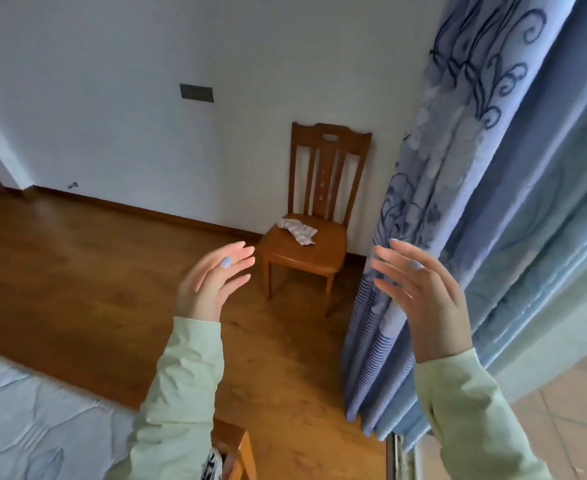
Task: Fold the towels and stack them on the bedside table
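A crumpled white patterned towel [298,231] lies on the seat of a wooden chair [326,174] that stands against the far wall. Both my hands are raised in front of me, palms facing each other, fingers straight and holding nothing. My left hand [212,278] hovers left of the chair's seat, well short of it. My right hand [420,292] is level with it, in front of the curtain. A wooden corner [236,445], perhaps the bedside table, shows at the bottom beside my left sleeve.
A blue patterned curtain [458,188] hangs on the right, down to the floor. A bed with a pale blue cover [25,420] fills the lower left. Wooden floor [94,265] stretches between bed and wall. Tiled floor [569,410] lies beyond the curtain.
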`<state>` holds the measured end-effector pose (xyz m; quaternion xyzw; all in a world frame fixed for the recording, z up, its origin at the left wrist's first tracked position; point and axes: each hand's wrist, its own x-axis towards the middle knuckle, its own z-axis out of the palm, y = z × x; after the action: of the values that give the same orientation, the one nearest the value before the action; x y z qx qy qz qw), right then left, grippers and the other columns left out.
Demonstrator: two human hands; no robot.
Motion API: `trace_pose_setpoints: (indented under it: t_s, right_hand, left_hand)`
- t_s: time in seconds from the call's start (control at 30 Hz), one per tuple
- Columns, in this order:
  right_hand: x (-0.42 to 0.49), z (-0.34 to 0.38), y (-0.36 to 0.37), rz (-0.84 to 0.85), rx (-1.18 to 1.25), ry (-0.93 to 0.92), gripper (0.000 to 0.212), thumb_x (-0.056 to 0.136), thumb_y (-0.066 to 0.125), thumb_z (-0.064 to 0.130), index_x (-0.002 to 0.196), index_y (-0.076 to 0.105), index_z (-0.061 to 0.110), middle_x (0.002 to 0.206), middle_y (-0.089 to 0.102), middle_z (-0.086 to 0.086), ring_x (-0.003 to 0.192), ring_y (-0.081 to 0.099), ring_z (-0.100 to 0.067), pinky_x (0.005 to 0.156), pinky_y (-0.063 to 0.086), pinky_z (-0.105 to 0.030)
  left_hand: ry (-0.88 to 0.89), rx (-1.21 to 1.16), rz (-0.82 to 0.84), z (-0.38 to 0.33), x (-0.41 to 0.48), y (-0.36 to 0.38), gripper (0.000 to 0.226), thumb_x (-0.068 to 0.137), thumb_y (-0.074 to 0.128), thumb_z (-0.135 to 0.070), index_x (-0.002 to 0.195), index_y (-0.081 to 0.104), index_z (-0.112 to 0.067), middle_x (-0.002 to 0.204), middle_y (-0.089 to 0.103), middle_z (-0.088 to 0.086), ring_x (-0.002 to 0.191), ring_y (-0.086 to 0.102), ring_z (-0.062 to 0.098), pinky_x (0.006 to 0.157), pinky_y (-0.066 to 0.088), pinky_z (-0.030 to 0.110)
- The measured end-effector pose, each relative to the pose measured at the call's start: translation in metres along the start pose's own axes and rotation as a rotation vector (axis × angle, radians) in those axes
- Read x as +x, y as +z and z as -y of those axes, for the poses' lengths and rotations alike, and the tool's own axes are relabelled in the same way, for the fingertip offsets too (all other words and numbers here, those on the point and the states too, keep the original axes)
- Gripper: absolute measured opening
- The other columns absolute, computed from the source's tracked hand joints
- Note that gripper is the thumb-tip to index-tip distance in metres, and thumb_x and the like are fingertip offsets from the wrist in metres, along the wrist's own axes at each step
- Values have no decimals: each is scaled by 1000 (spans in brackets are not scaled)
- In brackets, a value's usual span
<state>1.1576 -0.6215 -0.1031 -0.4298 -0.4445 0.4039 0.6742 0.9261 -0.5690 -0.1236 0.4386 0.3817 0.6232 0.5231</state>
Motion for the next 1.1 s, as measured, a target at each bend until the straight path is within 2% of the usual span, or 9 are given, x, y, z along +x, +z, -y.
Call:
trace_pose_setpoints:
  t_s: [0.1, 0.3, 0.4, 0.53, 0.63, 0.73, 0.87, 1.03, 1.1]
  right_hand:
    - [36, -10, 2, 26, 11, 18, 65, 49, 71, 72, 93, 71, 25, 101, 73, -2, 102, 66, -22, 81, 56, -26]
    - [114, -44, 15, 110, 12, 10, 69, 54, 67, 73, 102, 65, 24, 109, 70, -5, 106, 65, -23, 87, 55, -32]
    - [162, -64, 30, 164, 3, 0, 74, 56, 63, 77, 107, 61, 24, 106, 71, 3, 106, 65, -19, 88, 55, -30]
    - [231, -87, 58, 190, -3, -8, 73, 56, 63, 77, 107, 61, 24, 104, 72, 5, 105, 65, -18, 88, 54, -30]
    - [279, -100, 80, 185, 14, 15, 77, 51, 65, 78, 106, 62, 24, 105, 71, 4, 105, 65, -18, 90, 54, -31]
    - [322, -111, 100, 198, 14, 12, 72, 54, 65, 76, 105, 63, 24, 107, 71, 1, 105, 65, -20, 88, 54, -32]
    - [359, -127, 125, 211, 32, 49, 55, 61, 67, 63, 100, 65, 26, 110, 69, -3, 106, 65, -21, 86, 55, -31]
    - [402, -158, 174, 255, 48, 107, 31, 79, 54, 45, 99, 65, 25, 106, 71, -1, 103, 66, -18, 85, 55, -27]
    - [420, -171, 198, 289, 41, 127, 25, 85, 45, 31, 99, 65, 24, 107, 70, -3, 102, 66, -17, 85, 55, -27]
  left_hand:
    - [0, 5, -43, 4, 27, 7, 53, 50, 57, -47, 92, 61, -15, 105, 64, 9, 104, 62, 26, 88, 51, 33]
    - [27, 4, -119, 26, 97, 5, 47, 53, 58, -44, 91, 64, -17, 101, 69, 4, 104, 65, 24, 89, 53, 33]
    - [72, 22, -141, 36, 142, -2, 42, 58, 59, -42, 92, 66, -18, 99, 71, 1, 102, 66, 21, 89, 54, 32]
    - [102, 17, -186, 47, 213, -16, 24, 75, 57, -23, 95, 66, -15, 98, 73, -3, 104, 66, 21, 83, 55, 26]
    - [127, 22, -202, 48, 259, -22, 28, 71, 60, -27, 95, 66, -15, 97, 74, -3, 102, 67, 21, 83, 56, 27]
    - [130, 24, -208, 47, 301, -29, 36, 64, 61, -36, 94, 66, -17, 96, 73, -5, 100, 68, 18, 85, 56, 27]
    - [126, 78, -251, 48, 336, -41, 25, 78, 52, -25, 97, 65, -17, 98, 73, -6, 100, 68, 15, 84, 55, 25]
    - [111, 142, -376, 46, 373, -73, 17, 90, 54, -16, 101, 66, -18, 104, 72, -5, 102, 67, 11, 89, 54, 28]
    - [145, 168, -417, 43, 387, -89, 20, 85, 57, -24, 102, 66, -18, 107, 71, -2, 103, 67, 13, 86, 55, 26]
